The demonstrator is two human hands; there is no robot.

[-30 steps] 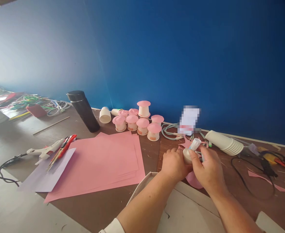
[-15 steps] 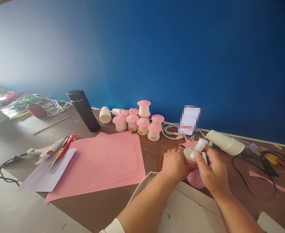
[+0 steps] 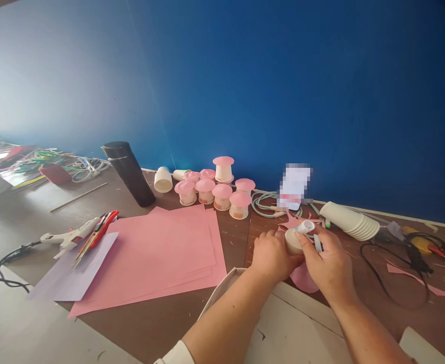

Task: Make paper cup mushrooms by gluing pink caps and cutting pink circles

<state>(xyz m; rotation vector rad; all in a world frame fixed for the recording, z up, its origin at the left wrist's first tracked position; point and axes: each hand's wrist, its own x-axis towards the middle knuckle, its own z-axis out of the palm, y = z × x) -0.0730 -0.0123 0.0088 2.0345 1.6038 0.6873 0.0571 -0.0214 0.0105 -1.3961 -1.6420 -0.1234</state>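
My left hand [image 3: 273,256] is closed around a small cream paper cup [image 3: 293,242], base facing up. In my right hand [image 3: 330,263] is a white glue stick [image 3: 305,227], its tip down against or very close to the cup's base. Under the hands lies a pink paper disc [image 3: 305,277], partly covered. Behind them are pink paper scraps [image 3: 294,220]. Several small cups with pink paper tops [image 3: 240,205] stand grouped by the wall, one stacked on another.
Pink sheets [image 3: 158,253] cover the table's left part. On a lilac sheet [image 3: 97,283] rest a red cutter [image 3: 99,235] and a glue gun [image 3: 71,237]. A black bottle [image 3: 129,174] stands behind. Nested paper cups [image 3: 349,221] and a black cable [image 3: 382,288] lie on the right.
The glue stick has tipped more upright and come lower over the cup's base. My left hand keeps its hold on the cup.
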